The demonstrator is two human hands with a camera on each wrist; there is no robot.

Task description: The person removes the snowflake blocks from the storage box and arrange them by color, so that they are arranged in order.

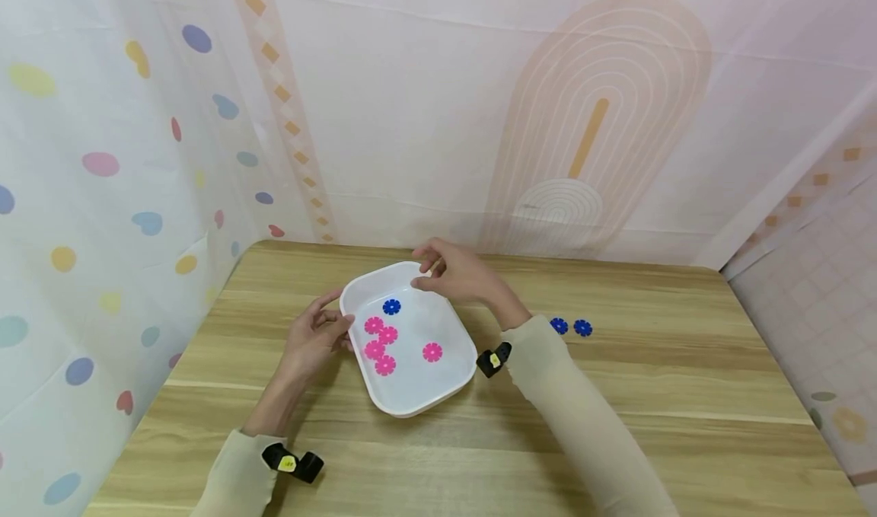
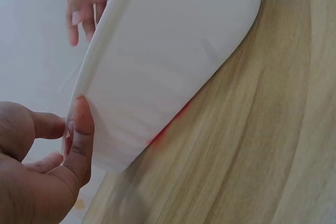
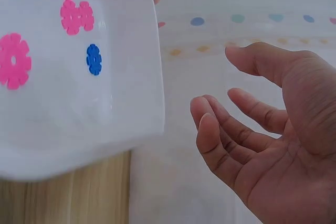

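A white tray (image 1: pixel 438 395) lies on the wooden table (image 1: pixel 617 426). In it are one blue flower-shaped piece (image 1: pixel 392 306) and several pink ones (image 1: pixel 381 343). My left hand (image 1: pixel 339 325) is at the tray's left rim; in the left wrist view its thumb (image 2: pixel 80 135) lies on the tray's outer wall (image 2: pixel 168 51) with fingers on the other side of the rim. My right hand (image 1: pixel 425 269) hovers over the far rim, fingers relaxed. It holds nothing, and the right wrist view shows the bare palm of this hand (image 3: pixel 220 82) beside the tray (image 3: pixel 126 103).
Two more blue pieces (image 1: pixel 559 325) (image 1: pixel 583 327) lie on the table right of the tray. A patterned curtain (image 1: pixel 103 159) closes the left and back sides. The table's right edge borders a tiled floor (image 1: pixel 822 288).
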